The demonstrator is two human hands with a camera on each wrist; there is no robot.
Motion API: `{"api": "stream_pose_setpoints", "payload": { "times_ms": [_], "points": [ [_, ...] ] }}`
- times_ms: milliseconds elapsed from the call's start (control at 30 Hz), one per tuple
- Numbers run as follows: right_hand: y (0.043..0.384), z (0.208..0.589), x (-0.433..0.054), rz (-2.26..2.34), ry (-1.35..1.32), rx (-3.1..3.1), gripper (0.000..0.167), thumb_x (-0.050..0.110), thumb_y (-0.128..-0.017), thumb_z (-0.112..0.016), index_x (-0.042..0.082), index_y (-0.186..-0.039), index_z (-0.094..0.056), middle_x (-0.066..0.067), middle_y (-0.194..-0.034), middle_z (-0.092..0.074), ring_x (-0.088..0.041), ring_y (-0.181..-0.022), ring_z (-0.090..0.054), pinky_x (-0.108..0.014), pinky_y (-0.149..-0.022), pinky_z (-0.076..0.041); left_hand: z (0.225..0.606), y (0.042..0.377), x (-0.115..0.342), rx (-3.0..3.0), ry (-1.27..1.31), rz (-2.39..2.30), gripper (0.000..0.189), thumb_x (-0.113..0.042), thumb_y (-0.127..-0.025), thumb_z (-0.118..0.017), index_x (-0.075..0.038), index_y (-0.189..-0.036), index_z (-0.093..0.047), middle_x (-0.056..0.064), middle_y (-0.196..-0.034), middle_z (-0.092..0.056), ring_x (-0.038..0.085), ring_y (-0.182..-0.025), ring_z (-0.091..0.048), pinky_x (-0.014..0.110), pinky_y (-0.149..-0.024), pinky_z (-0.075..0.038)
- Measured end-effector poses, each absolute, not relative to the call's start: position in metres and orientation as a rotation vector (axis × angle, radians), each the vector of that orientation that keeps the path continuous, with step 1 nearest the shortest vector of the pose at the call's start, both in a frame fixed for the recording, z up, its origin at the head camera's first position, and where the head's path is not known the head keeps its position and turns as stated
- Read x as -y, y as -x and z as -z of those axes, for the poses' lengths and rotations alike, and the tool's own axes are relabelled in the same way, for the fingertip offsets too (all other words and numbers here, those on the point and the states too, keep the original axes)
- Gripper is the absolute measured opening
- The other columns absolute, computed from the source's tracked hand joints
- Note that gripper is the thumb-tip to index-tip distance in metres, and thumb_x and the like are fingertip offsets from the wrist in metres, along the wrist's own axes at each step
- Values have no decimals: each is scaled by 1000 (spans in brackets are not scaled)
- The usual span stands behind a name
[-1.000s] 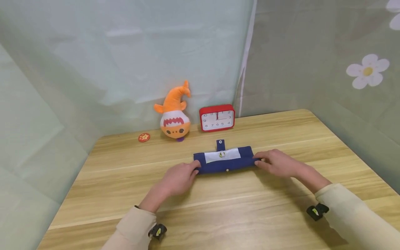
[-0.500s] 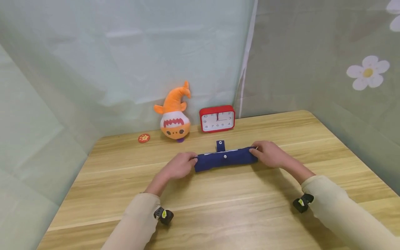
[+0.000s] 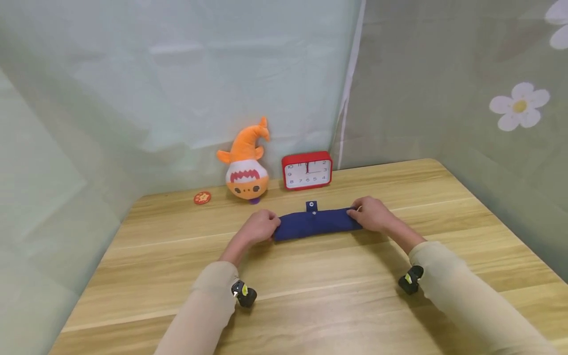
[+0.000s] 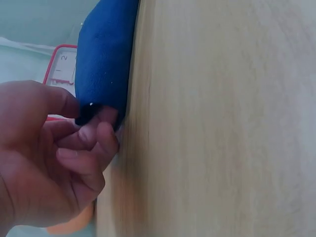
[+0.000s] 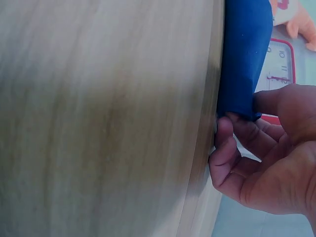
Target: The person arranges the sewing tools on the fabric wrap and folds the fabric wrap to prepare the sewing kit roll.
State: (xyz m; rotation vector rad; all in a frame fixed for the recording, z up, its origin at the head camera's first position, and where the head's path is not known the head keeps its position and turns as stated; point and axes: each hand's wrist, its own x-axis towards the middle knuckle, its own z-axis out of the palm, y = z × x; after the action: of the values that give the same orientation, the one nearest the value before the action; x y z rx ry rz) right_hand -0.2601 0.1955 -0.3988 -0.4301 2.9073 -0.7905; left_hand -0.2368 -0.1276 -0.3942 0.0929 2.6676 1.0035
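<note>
A navy blue fabric bag [image 3: 317,224], folded into a long strip, lies across the table. A short tab with a metal snap [image 3: 311,204] sticks out from its far edge, and a second snap sits on the strip just in front of it. My left hand [image 3: 260,226] pinches the strip's left end; in the left wrist view, the thumb is on top and a fingertip reaches into the fold. The right end is pinched by my right hand [image 3: 372,213], with its thumb on the near face and fingers tucked under the end in the right wrist view.
Behind the bag stand a red alarm clock [image 3: 307,171] and an orange shark plush [image 3: 246,165] against the cloth backdrop. A round red disc with a star [image 3: 202,197] lies at the back left of the wooden table [image 3: 310,305].
Both hands have lifted the bag's near edge and folded it away from me. The white patch on the bag is now covered, and the strip is narrower.
</note>
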Motion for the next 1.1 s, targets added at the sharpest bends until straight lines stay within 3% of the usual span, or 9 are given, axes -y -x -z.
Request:
{"api": "stream_pose_setpoints", "payload": {
  "times_ms": [167, 333, 633, 767, 867, 1000, 1100],
  "points": [
    [260, 402, -192, 750, 417, -2949, 30, 21, -103, -63, -4, -114, -75, -21, -108, -77, -37, -101, -70, -52, -94, -53, 414, 253, 131, -2740, -132, -859, 37, -21, -104, -53, -11, -69, -55, -1, -59, -46, 17, -53, -47, 28, -54, -34],
    [258, 399, -187, 734, 412, -2992, 27, 20, -100, -65, -5, -107, -74, -21, -103, -78, -38, -97, -71, -50, -91, -54, 450, 282, 140, -2822, -163, -695, 39, -30, -100, -56, -19, -63, -54, -3, -59, -48, 18, -54, -50, 31, -54, -36],
    [259, 404, -190, 827, 294, -2954, 25, 24, -101, -68, 0, -107, -68, -17, -99, -74, -30, -92, -66, -45, -86, -51, 433, 266, 126, -2879, -45, -632, 28, -30, -99, -59, -13, -77, -60, 3, -70, -57, 22, -63, -57, 34, -58, -42],
    [258, 404, -193, 872, 293, -2954, 24, 24, -102, -67, 1, -106, -70, -15, -93, -73, -28, -88, -66, -42, -82, -50, 401, 241, 111, -2962, -37, -585, 12, -20, -100, -62, -8, -102, -61, 10, -98, -65, 27, -86, -64, 40, -72, -52],
    [258, 404, -194, 876, 290, -2959, 24, 24, -101, -67, 1, -106, -71, -16, -94, -74, -29, -88, -67, -43, -82, -51, 392, 232, 100, -3076, -130, -520, 18, -10, -96, -64, -9, -115, -63, 14, -118, -65, 30, -108, -62, 45, -88, -56],
    [257, 405, -192, 868, 284, -2963, 24, 24, -102, -67, 0, -106, -73, -17, -98, -75, -30, -91, -67, -45, -84, -52, 390, 225, 88, -3196, -336, -503, 24, -3, -93, -68, -13, -115, -73, 13, -121, -68, 33, -118, -61, 48, -100, -54],
    [257, 405, -191, 870, 274, -2967, 24, 24, -101, -68, 1, -106, -73, -17, -99, -75, -30, -92, -67, -46, -85, -52, 387, 219, 75, -3179, -434, -605, 24, -7, -96, -70, -14, -119, -77, 13, -123, -70, 32, -119, -62, 48, -103, -53]
  ]
}}
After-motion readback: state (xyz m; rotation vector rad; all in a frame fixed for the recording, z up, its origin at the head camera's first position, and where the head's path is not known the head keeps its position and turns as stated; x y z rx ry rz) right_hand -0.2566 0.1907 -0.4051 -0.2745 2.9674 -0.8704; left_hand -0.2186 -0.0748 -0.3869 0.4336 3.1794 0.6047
